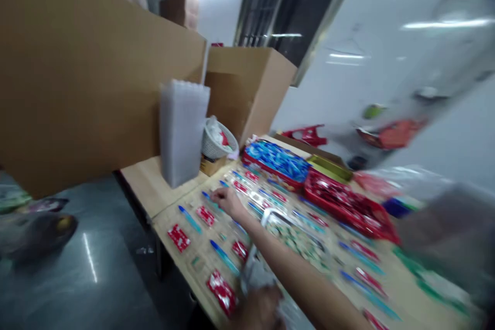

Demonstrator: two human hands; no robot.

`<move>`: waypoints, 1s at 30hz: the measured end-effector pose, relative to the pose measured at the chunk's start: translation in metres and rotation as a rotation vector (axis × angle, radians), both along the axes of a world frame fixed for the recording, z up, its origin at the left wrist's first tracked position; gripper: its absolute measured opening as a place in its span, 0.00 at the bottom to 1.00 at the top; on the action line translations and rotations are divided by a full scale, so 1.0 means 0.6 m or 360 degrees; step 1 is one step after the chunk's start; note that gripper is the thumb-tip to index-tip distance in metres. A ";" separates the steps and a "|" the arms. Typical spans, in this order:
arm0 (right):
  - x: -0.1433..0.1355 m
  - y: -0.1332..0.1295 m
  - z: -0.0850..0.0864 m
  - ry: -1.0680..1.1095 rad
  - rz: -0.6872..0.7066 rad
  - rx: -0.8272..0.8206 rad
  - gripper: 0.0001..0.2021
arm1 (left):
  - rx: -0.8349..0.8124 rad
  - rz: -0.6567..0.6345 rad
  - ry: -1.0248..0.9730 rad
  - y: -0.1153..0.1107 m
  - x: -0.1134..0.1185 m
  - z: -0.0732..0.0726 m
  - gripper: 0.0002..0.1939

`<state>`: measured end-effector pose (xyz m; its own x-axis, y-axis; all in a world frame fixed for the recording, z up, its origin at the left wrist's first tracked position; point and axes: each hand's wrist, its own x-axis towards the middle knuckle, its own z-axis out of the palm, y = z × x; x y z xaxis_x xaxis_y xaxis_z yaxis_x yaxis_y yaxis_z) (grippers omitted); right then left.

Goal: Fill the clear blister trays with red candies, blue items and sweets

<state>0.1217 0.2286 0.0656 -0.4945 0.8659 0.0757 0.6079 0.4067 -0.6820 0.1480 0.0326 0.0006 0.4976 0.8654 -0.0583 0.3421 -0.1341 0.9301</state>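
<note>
My right hand (229, 202) reaches over the table with fingers pinched together, close to a slim blue-and-teal stick (211, 198). What the pinch holds, if anything, is too small to see. Low in the picture my left hand (260, 309) is smeared by motion beside a metal tray's lower end, and its fingers cannot be read. Under my right forearm lies the metal tray (274, 212) of small pale and green pieces (297, 242). Around it, rows of blue-and-teal sticks (225, 257) and red-and-white packets (222, 291) lie in what look like clear plastic trays.
Red baskets hold blue packets (276, 159) and red packets (340, 198) at the back, near a gold box (328, 167). A white basket (218, 142) and a translucent stack (184, 134) stand by large cardboard boxes (100, 72). Left of the table edge is grey floor (100, 237).
</note>
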 end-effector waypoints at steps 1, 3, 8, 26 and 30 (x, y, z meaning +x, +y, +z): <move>0.041 -0.012 0.007 0.0046 -0.0041 -0.0027 0.08 | 0.0033 0.0140 0.0051 -0.001 0.001 0.003 0.14; 0.130 -0.048 0.015 0.0111 -0.0153 -0.0057 0.08 | 0.0120 0.0286 0.0099 0.004 0.000 0.012 0.15; 0.322 -0.183 -0.001 0.0088 -0.0487 0.0015 0.07 | 0.0382 0.0279 0.0187 0.041 -0.004 0.026 0.15; 0.380 -0.307 -0.057 -0.0582 -0.0465 0.0396 0.11 | 0.0552 0.0108 0.0753 0.077 0.053 0.043 0.07; 0.391 -0.309 -0.051 -0.0544 -0.0388 0.0352 0.11 | 0.0474 0.0120 0.0676 0.076 0.044 0.042 0.09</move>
<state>0.3564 0.0432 0.0349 -0.3075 0.9412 0.1398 0.8781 0.3373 -0.3393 0.1745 0.0784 0.0257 0.4193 0.9077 0.0129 0.6997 -0.3322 0.6325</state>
